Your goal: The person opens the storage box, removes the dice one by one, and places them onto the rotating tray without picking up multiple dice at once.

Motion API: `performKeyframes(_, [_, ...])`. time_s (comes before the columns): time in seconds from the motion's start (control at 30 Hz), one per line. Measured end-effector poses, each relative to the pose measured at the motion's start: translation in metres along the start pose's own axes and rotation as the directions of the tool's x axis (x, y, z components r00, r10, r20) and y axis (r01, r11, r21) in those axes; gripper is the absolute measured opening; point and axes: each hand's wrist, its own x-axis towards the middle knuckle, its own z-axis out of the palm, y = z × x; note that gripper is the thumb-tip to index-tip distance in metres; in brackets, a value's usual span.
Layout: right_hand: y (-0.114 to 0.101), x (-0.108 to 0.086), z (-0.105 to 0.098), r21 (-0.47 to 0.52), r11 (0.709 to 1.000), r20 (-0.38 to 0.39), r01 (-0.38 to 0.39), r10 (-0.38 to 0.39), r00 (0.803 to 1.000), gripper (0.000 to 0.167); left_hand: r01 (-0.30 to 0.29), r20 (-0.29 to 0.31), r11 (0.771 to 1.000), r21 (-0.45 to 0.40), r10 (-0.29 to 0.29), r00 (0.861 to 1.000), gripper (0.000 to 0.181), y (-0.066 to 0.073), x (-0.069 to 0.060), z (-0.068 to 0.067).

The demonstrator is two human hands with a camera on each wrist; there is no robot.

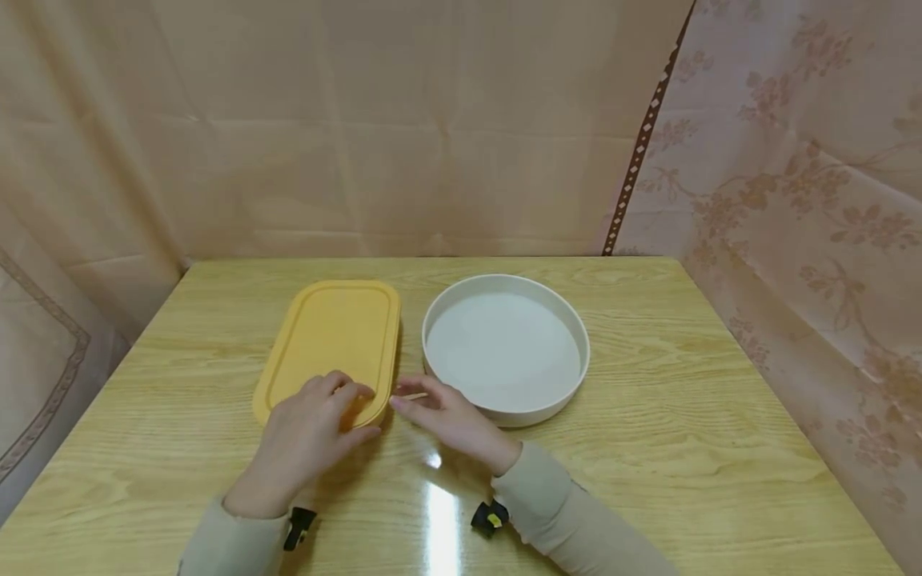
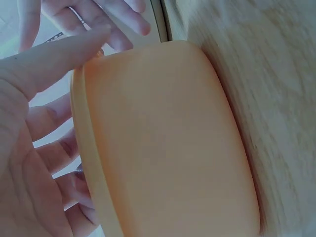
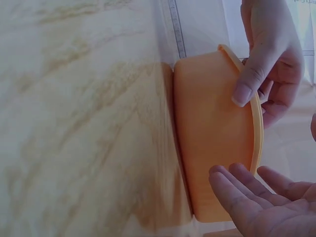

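Note:
A yellow rectangular food container (image 1: 327,332) stands left of centre on the table. Its flat lid (image 2: 94,143) sits on top, with a raised rim running round. At the near right corner my left hand (image 1: 306,436) pinches the lid's edge, fingers bent over the top and thumb (image 3: 245,89) against the rim and side wall. My right hand (image 1: 450,420) is beside the container's right side, fingers loosely extended; its fingertips (image 3: 219,173) are at the wall just below the rim, and whether they touch is hard to tell. The container's inside is hidden.
A round white shallow pan (image 1: 507,352) stands right of the container, just beyond my right hand. The wood-grain table (image 1: 670,448) reflects a bright light near its front. Curtains (image 1: 403,128) hang behind the table and on both sides.

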Motion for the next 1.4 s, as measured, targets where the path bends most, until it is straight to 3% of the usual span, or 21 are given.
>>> performKeyframes(0.43, [0.002,0.002,0.007,0.026,1.000,0.017,0.000,0.000,1.000,0.053,0.015,-0.004,1.000,-0.017,-0.015,1.000,0.024,0.006,0.002,-0.005])
performKeyframes(0.67, [0.006,0.006,0.011,0.130,0.991,0.023,0.021,-0.024,0.999,0.048,-0.015,-0.042,1.000,-0.005,0.015,0.999,0.024,0.005,0.002,-0.005])
performKeyframes(1.0, [0.010,0.012,0.015,0.365,0.930,0.006,-0.035,0.035,0.999,0.042,-0.040,-0.052,0.999,-0.007,0.039,0.998,0.024,0.005,0.003,-0.005])
performKeyframes(1.4, [0.013,0.016,0.021,0.437,0.899,-0.038,-0.022,0.042,0.998,0.037,-0.055,-0.062,0.998,0.009,0.056,0.997,0.024,0.004,0.003,-0.004])
